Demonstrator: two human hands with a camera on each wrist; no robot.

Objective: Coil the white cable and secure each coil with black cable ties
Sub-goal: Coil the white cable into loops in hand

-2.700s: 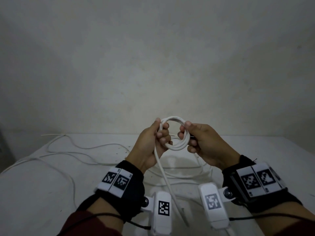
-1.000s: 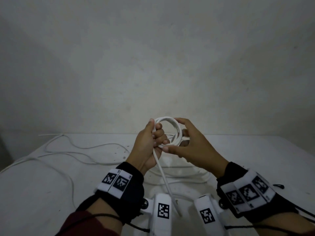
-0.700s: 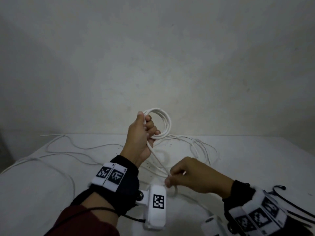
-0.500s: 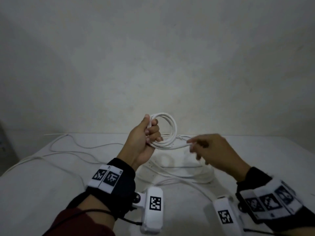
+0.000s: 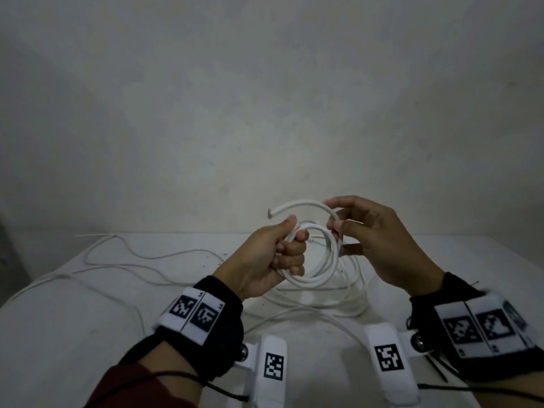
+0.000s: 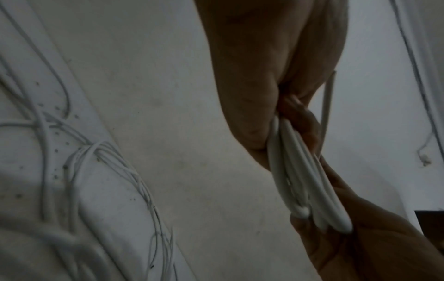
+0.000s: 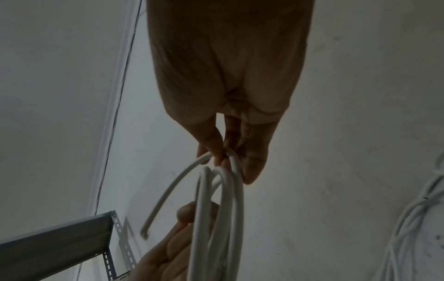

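Note:
A small coil of white cable point(image 5: 319, 267) is held up in front of me above the table. My left hand point(image 5: 279, 254) grips the coil's left side, its fingers curled through the loops point(image 6: 310, 182). My right hand point(image 5: 353, 228) pinches the cable's free end point(image 5: 297, 208), which arcs over the top of the coil, its cut tip pointing left. In the right wrist view the fingers point(image 7: 216, 152) clamp the strand beside the coil loops point(image 7: 218, 218). No black cable tie is clearly visible.
Loose white cables point(image 5: 123, 262) trail over the white table point(image 5: 73, 334) on the left, and a bundle of thin cables point(image 5: 335, 301) lies under the hands. A grey metal shelf frame point(image 7: 62, 245) stands beside the table. A plain wall rises behind.
The right hand dropped to the table, picked up the trailing cable, then rose back to the coil. It now holds the free end arched over the coil. The left hand kept its grip.

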